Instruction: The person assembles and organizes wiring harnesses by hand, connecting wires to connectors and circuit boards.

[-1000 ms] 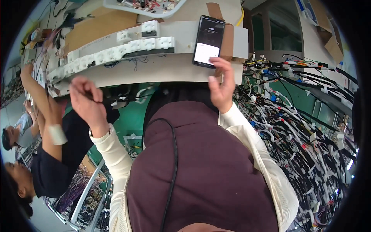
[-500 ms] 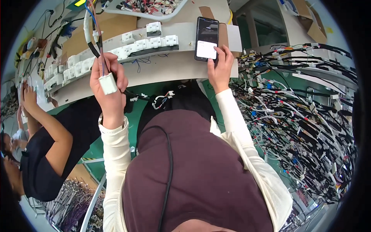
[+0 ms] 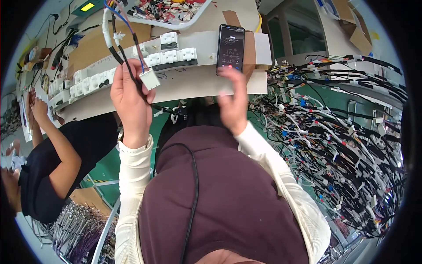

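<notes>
My left hand (image 3: pixel 131 103) is closed round a wire harness (image 3: pixel 115 52) with black, white and coloured wires. A white rectangular connector (image 3: pixel 150 79) on the harness tilts out beside my fingertips. Below the hand, the harness hangs down toward my lap. My right hand (image 3: pixel 235 103), a little blurred, is raised just below a black phone (image 3: pixel 231 44) with its thumb and fingers apart and nothing in them. The phone lies on the workbench with its screen lit dark; a fingertip overlaps its lower edge.
A row of white connector blocks (image 3: pixel 172 57) runs along the bench edge. Behind it stands a clear bin (image 3: pixel 193 20) of small parts. Many cable harnesses (image 3: pixel 334 145) hang at the right. Another person's arm (image 3: pixel 61 145) reaches to the bench at the left.
My right hand has come off the phone screen and drawn back toward me; the screen's white panel is gone. My left hand has shifted right, and the connector has turned.
</notes>
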A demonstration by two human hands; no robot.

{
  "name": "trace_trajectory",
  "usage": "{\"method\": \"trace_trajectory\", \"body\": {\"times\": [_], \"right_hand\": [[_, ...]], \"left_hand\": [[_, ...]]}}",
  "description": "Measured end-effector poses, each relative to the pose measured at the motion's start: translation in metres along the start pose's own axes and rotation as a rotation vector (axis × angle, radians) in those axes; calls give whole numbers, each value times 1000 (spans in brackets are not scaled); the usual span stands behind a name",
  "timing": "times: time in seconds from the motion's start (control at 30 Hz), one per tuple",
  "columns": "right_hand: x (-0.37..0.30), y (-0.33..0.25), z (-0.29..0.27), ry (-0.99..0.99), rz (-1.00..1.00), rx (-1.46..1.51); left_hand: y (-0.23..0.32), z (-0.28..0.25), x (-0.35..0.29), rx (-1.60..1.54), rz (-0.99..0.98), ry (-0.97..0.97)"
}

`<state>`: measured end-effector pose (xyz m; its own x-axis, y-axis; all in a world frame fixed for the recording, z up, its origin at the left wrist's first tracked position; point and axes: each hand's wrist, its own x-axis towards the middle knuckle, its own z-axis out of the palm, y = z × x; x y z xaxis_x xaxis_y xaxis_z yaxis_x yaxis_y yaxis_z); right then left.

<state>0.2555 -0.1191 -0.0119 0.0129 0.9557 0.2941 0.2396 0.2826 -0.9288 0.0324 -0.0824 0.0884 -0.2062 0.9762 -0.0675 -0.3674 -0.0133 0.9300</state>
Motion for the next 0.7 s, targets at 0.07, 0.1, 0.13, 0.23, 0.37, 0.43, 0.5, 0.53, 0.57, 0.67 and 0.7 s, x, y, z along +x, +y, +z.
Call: {"method": "trace_trajectory", "body": {"times": [0.07, 0.1, 0.13, 0.23, 0.37, 0.43, 0.5, 0.53, 0.57, 0.67, 0.7], "right_hand": [[-3, -34, 28, -366, 103, 153], [-2, -41, 40, -534, 144, 281], [5, -43, 42, -599, 205, 249], [16, -28, 41, -530, 363, 351], [47, -29, 13, -650, 406, 693], [54, -43, 27, -580, 224, 452], [60, -52, 51, -408, 225, 509], [66, -60, 59, -432, 217, 515], [73, -72, 64, -437, 169, 472], [85, -90, 74, -513, 118, 340], [88, -93, 77, -572, 119, 245]], "left_hand": [[-1, 15, -3, -18, -35, 31], [-4, 14, -2, -41, -23, -21], [-4, 17, 0, 4, -36, -39], [8, 11, 2, 173, -88, -143], [15, -23, 6, 289, -41, -47], [18, -31, 6, 406, -35, -40], [20, -26, 0, 299, -47, -19], [20, -24, -3, 303, -41, 2], [20, -24, -6, 306, -36, 21], [18, -34, -12, 356, 14, 53], [15, -39, -13, 337, 17, 71]]}}
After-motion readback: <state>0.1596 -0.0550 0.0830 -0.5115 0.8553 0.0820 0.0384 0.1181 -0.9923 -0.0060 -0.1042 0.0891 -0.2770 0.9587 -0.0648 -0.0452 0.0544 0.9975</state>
